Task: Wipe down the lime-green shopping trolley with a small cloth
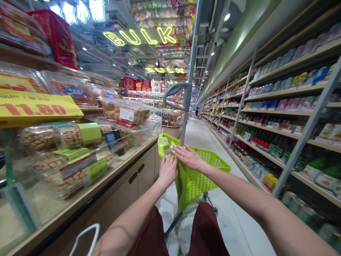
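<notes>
A lime-green shopping cart [202, 183] with a perforated basket stands in front of my knees. My left hand [168, 170] is at the cart's near end, its fingers bent over the handle. My right hand [188, 157] reaches across from the right and lies on the handle beside it. Its fingers are stretched out, with the tips near a small white piece whose kind I cannot make out. The green handle loop [163, 142] shows to the left of my hands. A grey pole [190, 60] rises behind the handle and carries a grey looped grip [176, 96].
On the left, a glass-fronted counter [145, 137] holds clear boxes of snacks [70, 137] and a yellow price sign [39, 108]. Stocked shelves [279, 110] line the right side. A tiled aisle [193, 126] runs ahead between them, with a person [196, 112] far off.
</notes>
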Available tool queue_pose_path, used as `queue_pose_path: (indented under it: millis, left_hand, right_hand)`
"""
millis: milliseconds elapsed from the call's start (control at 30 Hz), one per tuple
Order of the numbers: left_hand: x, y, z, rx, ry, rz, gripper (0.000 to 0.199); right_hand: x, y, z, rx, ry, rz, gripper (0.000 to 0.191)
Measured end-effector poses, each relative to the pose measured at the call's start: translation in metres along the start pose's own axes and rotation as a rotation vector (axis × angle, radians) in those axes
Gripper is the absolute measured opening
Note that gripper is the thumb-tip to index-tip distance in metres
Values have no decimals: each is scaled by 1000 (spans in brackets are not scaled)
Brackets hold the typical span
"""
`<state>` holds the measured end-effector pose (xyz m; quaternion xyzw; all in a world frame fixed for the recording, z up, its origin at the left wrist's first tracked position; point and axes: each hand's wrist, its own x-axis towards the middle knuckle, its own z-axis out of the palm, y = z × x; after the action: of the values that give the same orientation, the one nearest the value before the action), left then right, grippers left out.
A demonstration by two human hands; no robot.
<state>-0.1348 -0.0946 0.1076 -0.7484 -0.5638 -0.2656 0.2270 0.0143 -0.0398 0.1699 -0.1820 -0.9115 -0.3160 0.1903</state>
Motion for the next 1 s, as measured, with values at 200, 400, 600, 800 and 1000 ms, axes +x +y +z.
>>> queue_pose_path:
  millis: [200,400,600,800,1000]
  left_hand:
    - [4,-2,-3,-50,-62,2,50]
    - [10,-9,-11,-61,-112,-128,55]
    - [-2,-18,-10,-47,-104,-121,58]
    - [-7,-24,-11,-58,-73,-177,61]
    - [0,-18,-14,-100,-99,-202,64]
  right_hand:
    - [18,16,-19,-41,123,144,43]
    - [34,33,-40,-99,248,313,45]
    - [-11,-15,12,30,74,202,45]
    - [-13,-8,4,10,106,176,44]
    - [8,17,-21,-69,207,312,46]
